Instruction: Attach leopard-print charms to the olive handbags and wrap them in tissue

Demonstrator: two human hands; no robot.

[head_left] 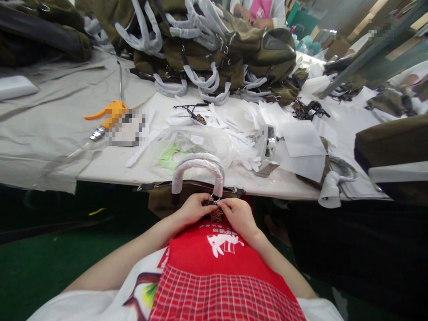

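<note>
Bag (pixel 163 200) at the near edge of the table (pixel 110 167), between edge and apron (pixel 207 254); long axis runs left-right, roughly along that edge. Zip (pixel 200 185) side faces up, wrapped handles (pixel 199 162) arch away from the body, over the edge. Leopard tag (pixel 216 215) is at the ring (pixel 215 197) by the right handle base, pointing back to the apron (partly behind fingers).

Left hand (pixel 195 208): nearly closed, thumb and fingers pinched on the dark cord just above the tag. Right hand (pixel 236 214): same, fingertips pinched by the ring, meeting the left; what exactly it grips is too small to tell.

Table: pale cover, near edge crossing mid-view. Just in from the edge, behind the handles, a clear plastic bag (pixel 214 142) with green bits (pixel 172 156); right of it white strips (pixel 245 154), a metal dispenser-like thing (pixel 267 151), white sheets (pixel 304 145). Left part: orange air gun (pixel 113 113), nozzle toward the far edge. Far side: heap of olive bags (pixel 214 49), handles wrapped white. Right end of near edge: another olive bag (pixel 394 147).

Room: person (pixel 259 13) in pink apron beyond the heap, green floor (pixel 67 263) below.
</note>
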